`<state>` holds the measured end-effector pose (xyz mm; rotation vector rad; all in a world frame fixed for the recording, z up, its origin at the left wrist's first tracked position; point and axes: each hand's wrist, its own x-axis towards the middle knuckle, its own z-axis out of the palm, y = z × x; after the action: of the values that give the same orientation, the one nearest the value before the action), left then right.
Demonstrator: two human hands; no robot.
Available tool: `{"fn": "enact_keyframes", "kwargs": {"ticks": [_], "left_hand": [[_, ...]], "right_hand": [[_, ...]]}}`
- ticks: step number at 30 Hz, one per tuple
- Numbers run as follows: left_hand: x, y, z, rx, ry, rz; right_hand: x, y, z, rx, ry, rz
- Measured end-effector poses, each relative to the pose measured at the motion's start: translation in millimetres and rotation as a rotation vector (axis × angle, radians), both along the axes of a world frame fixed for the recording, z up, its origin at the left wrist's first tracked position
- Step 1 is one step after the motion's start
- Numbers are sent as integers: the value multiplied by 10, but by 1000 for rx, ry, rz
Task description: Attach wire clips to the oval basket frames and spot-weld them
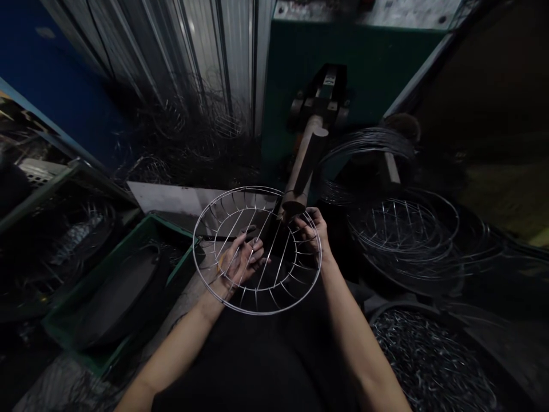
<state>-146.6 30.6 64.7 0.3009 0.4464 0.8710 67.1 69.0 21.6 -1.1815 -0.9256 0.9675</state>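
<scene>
A round wire basket with two rims and several cross wires lies in front of me, its far right side touching the end of a metal machine arm. Under its cross wires is my left hand, palm up with curled fingers; whether they grip a wire is unclear. At the basket's right edge, just beside the tip of the machine arm, my right hand has its fingers closed around the rim area.
Round wire racks are stacked at the right, below a wire coil. A tub of small metal pieces stands at the lower right. A green crate is at the left. Tangled wire lies behind a white board.
</scene>
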Motion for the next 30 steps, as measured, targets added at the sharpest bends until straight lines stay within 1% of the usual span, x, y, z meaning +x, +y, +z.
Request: {"fn": "enact_keyframes", "kwargs": {"ticks": [3, 6, 12, 16, 19, 21, 23, 25, 27, 30], "left_hand": [[-20, -1, -33, 8, -13, -11], [-47, -12, -27, 5, -7, -8], [-96, -63, 56, -33, 53, 8], [-118, -65, 129, -10, 87, 4], [-99, -40, 182, 10, 118, 16], [-70, -29, 202, 8, 130, 25], [-39, -30, 203, 11, 121, 34], [-17, -37, 183, 25, 97, 47], [-9, -44, 150, 26, 83, 65], [-17, -41, 91, 12, 81, 85]], "right_hand": [[-7, -17, -29, 3, 47, 57], [-32, -27, -29, 15, 122, 126], [-119, -13, -31, 60, 212, 103], [-187, -18, -35, 50, 244, 86], [-166, -106, -7, 24, 178, 66], [-104, -216, 5, 1, 54, 18], [-22, -328, 2, -21, -67, -26], [52, -396, -13, -34, -126, -32], [90, -394, -28, -36, -137, -9], [76, -291, -32, -33, -165, 43]]}}
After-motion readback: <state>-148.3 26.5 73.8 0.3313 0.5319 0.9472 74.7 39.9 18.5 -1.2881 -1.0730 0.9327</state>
